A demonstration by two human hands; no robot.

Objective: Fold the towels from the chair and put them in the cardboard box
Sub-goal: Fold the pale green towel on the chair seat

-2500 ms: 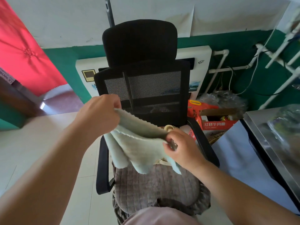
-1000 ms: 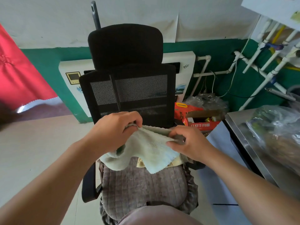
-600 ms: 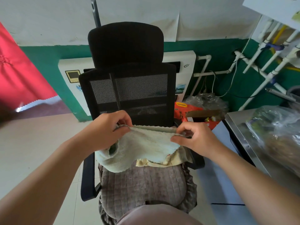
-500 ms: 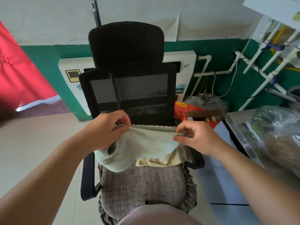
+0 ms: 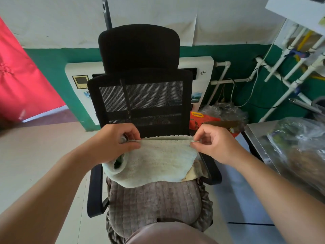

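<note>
At the centre of the frame the left hand [image 5: 114, 143] pinches the upper left corner of the towel [image 5: 154, 161] between thumb and curled fingers, and the right hand [image 5: 214, 145] pinches the upper right corner the same way, its other fingers curled loosely. The two grips sit level and apart, so the top edge runs taut and straight between them. That looks deliberate: a stretched edge lets the layers line up before the next fold.

Below the hands the towel hangs doubled, with a rolled fold showing under the left hand, and its lower edge rests on the quilted cushion [image 5: 154, 203] of the chair [image 5: 140, 95]. Resting it there takes the weight off the fingers and keeps the cloth flat. I judge the fold to be partly done, not finished.

A beige cloth [image 5: 195, 171], probably another towel waiting its turn, peeks out beneath the towel's lower right corner, lying on the seat.

To the right of the chair's back a red box [image 5: 202, 122] stands open on the floor; whether it is the box meant for the towels I cannot tell.
</note>
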